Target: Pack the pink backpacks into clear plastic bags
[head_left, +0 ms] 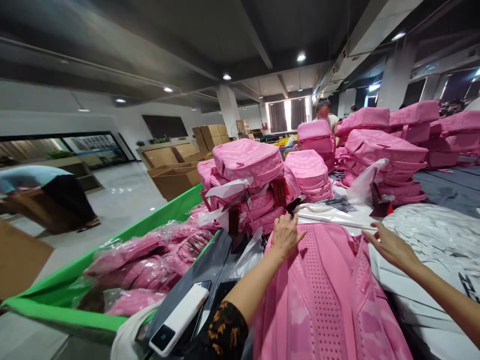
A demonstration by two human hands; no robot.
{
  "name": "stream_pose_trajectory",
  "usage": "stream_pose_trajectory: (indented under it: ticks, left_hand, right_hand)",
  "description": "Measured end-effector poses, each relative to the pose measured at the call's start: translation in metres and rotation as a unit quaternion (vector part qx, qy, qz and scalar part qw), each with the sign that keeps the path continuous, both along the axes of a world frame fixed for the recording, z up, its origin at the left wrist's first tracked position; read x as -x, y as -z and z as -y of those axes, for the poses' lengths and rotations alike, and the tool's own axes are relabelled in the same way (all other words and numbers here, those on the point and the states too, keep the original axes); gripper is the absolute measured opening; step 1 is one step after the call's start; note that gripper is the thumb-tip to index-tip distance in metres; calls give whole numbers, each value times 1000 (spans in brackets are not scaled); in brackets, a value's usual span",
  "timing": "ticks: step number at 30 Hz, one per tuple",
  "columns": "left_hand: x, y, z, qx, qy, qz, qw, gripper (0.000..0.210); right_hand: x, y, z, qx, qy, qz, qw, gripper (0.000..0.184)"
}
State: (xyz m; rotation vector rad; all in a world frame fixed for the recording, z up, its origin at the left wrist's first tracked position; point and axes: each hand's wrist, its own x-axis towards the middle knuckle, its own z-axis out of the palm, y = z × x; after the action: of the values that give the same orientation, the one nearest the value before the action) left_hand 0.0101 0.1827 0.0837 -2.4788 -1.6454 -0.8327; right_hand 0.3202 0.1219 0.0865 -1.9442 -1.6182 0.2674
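A pink backpack [326,295] lies back side up on the table in front of me, its perforated panel and straps facing me. My left hand [285,235] rests flat on its top left edge, fingers spread. My right hand [390,246] touches its top right edge near a flat clear plastic bag [333,214] lying just beyond. Neither hand holds anything.
Stacks of pink backpacks [247,185] crowd the table beyond. A green bin [60,295] at left holds bagged pink backpacks. A white phone [179,319] lies near my left elbow. White packaging [431,235] covers the right. One person [48,192] bends at left, another [325,114] stands far back.
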Motion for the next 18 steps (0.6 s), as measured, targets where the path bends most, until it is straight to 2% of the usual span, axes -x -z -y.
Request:
stream_pose_trajectory:
  ticks: [2, 4, 7, 9, 10, 12, 14, 16, 18]
  left_hand:
    - [-28, -3, -4, -6, 84, -42, 996, 49]
    - [-63, 1, -11, 24, 176, -27, 984, 46]
    - [-111, 8, -25, 60, 278, 17, 959, 52]
    - [-129, 4, -30, 55, 321, 30, 945, 39]
    - [-132, 0, -30, 44, 331, 30, 942, 27]
    - [-127, -8, -22, 13, 322, 21, 946, 8]
    - [-111, -7, -2, -2, 289, -10, 957, 15]
    - [-90, 7, 31, 23, 250, -55, 966, 14]
    - [-71, 34, 71, 77, 254, -101, 959, 9]
  right_hand:
    - [-3, -2, -33, 39, 16, -49, 998, 67]
    - [5, -1, -45, 36, -8, -70, 997, 67]
    - [19, -6, -28, -72, -50, -68, 994, 63]
    - [20, -13, -6, -134, -90, -74, 984, 59]
    - [18, -18, 4, -144, -105, -85, 980, 58]
    - [12, -25, 21, -116, -109, -129, 979, 61]
    - [7, -29, 29, -79, -108, -195, 972, 65]
    - [7, -29, 30, -52, -144, -246, 957, 66]
    - [13, -27, 23, -49, -200, -246, 947, 64]
